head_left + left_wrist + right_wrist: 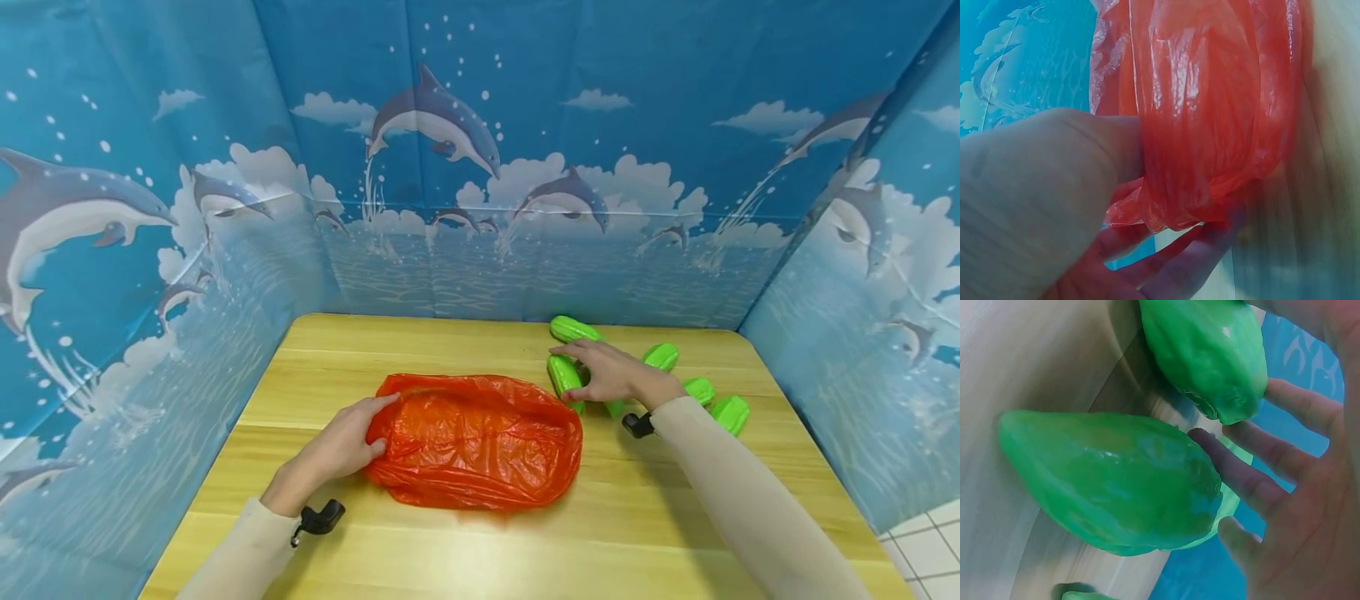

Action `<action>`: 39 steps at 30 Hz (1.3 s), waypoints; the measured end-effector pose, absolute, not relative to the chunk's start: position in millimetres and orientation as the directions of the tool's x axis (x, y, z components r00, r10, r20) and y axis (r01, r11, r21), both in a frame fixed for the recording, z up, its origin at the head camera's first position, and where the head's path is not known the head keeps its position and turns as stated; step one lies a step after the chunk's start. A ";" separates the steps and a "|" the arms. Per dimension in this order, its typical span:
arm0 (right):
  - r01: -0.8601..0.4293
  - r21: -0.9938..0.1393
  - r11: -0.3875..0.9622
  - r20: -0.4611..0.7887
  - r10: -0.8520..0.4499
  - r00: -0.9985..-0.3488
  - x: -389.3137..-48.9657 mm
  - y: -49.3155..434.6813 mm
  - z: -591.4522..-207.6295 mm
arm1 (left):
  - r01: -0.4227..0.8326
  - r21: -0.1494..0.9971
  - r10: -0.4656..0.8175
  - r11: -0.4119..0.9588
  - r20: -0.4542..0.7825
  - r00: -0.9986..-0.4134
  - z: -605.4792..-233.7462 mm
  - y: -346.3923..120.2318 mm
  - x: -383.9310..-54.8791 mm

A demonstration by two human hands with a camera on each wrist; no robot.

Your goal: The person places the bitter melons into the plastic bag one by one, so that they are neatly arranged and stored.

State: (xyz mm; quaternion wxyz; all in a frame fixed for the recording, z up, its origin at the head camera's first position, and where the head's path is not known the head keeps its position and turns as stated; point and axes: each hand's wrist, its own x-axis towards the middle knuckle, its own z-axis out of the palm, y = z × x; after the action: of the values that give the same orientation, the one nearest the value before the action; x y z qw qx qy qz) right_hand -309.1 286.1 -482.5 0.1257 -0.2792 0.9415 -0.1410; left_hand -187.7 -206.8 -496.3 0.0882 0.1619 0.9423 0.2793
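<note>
A red plastic bag lies on the table in front of me, its mouth spread wide. My left hand grips the bag's left edge. The left wrist view shows the thumb going behind the film and the fingers beneath the rim. Right of the bag, my right hand reaches over a green ridged gourd, thumb and fingers spread at its sides. In the right wrist view its fingers are loosely extended beside two gourds; a firm hold is not visible.
Another green gourd lies near the table's back edge. Several more, including one gourd, lie right of my right hand. Dolphin-printed curtains border the wooden table at the back and sides.
</note>
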 end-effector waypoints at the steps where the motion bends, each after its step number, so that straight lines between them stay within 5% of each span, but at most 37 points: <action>1: -0.489 -0.343 0.802 -0.160 -0.563 -0.811 -309.7 286.2 -482.6 | 0.257 0.555 0.355 0.791 -0.074 -0.932 -496.5 -206.5 -187.8; 17: -0.447 -0.444 0.777 -0.144 -0.554 -0.820 -311.8 288.4 -487.2 | 0.274 0.543 0.358 0.794 -0.054 -0.932 -499.2 -201.8 -186.7; 39: -0.464 -0.485 0.741 0.032 -0.515 -0.857 -286.6 288.2 -468.7 | 0.247 0.534 0.330 0.809 -0.064 -0.942 -502.1 -200.8 -183.2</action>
State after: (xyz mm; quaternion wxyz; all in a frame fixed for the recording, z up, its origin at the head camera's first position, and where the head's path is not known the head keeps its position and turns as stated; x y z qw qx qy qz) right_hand -286.6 288.2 -468.7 0.0521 -0.2627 0.9316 -0.2457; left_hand -183.2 -200.8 -502.1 0.0769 0.1522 0.9478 0.2694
